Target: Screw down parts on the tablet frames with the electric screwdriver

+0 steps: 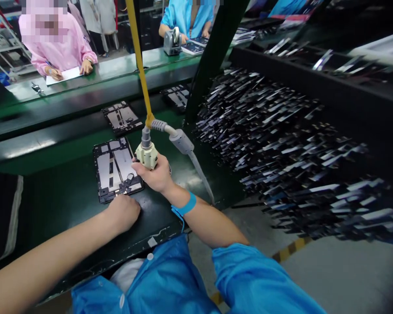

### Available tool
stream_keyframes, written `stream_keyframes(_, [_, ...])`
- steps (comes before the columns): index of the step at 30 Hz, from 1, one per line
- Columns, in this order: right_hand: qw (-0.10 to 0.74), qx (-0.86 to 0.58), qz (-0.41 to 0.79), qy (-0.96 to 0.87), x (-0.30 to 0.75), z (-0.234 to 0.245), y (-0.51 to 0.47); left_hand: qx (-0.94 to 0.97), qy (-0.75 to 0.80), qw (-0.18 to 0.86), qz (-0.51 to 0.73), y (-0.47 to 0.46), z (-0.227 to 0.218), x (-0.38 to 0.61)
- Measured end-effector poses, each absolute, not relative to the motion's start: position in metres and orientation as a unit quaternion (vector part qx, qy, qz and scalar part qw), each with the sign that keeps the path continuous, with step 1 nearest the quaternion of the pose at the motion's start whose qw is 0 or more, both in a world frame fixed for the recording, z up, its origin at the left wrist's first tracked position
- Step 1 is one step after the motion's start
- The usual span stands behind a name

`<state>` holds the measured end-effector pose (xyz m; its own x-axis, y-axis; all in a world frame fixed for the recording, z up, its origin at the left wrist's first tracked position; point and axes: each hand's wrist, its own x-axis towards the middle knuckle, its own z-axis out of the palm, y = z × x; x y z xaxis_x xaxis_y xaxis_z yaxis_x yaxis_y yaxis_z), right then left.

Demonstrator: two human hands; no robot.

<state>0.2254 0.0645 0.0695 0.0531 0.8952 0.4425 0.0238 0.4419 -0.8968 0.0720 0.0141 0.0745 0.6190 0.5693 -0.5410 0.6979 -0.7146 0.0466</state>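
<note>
An open tablet (113, 168) lies on the green bench, its silver battery plates and dark inner parts facing up. My left hand (124, 213) is closed at the tablet's near edge. Its fingers are curled under, and what they hold, if anything, is hidden. To the right of the tablet, my right hand (155, 174) is wrapped round a cream handheld device (146, 155) with a grey plug on top. A thick grey cable (181, 141) leads from that device, and a yellow strap (140, 61) rises from it. A blue band (185, 205) circles my right wrist.
Two more opened tablets, one nearer (122, 117) and one farther (177, 97), lie beyond. A dark rack (281, 131) with many tightly set parts stands on the right. A slanted dark post (212, 56) rises behind the bench. Two people sit across the line.
</note>
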Motion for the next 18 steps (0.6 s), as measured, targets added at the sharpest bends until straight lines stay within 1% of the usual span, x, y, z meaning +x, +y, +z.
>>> stream_keyframes(3, [0.616,-0.378,0.362,-0.589,0.226,0.068,0.065,0.894,0.363,0.140,-0.223,0.013,0.070,0.077])
stream_keyframes(7, [0.619,-0.377,0.371,-0.581,0.229,0.065,0.066,0.897,0.366,0.151,-0.197,0.018,0.080,0.066])
stream_keyframes(8, [0.621,-0.378,0.374,-0.575,0.229,0.064,0.066,0.898,0.367,0.169,-0.175,0.018,0.082,0.058])
stream_keyframes(9, [0.625,-0.378,0.380,-0.568,0.229,0.064,0.067,0.895,0.371,0.206,-0.134,0.017,0.084,0.050])
stream_keyframes(11, [0.633,-0.375,0.404,-0.544,0.227,0.067,0.067,0.863,0.387,0.325,-0.005,0.012,0.079,0.031])
stream_keyframes(13, [0.646,-0.357,0.445,-0.508,0.221,0.074,0.066,0.782,0.407,0.451,0.137,0.004,0.066,0.014])
stream_keyframes(14, [0.652,-0.340,0.467,-0.491,0.217,0.078,0.063,0.738,0.416,0.497,0.189,0.001,0.058,0.007])
stream_keyframes(16, [0.662,-0.295,0.505,-0.469,0.206,0.088,0.056,0.660,0.419,0.564,0.265,-0.005,0.039,-0.001])
stream_keyframes(18, [0.666,-0.247,0.528,-0.466,0.195,0.098,0.047,0.607,0.400,0.611,0.314,-0.008,0.026,-0.004])
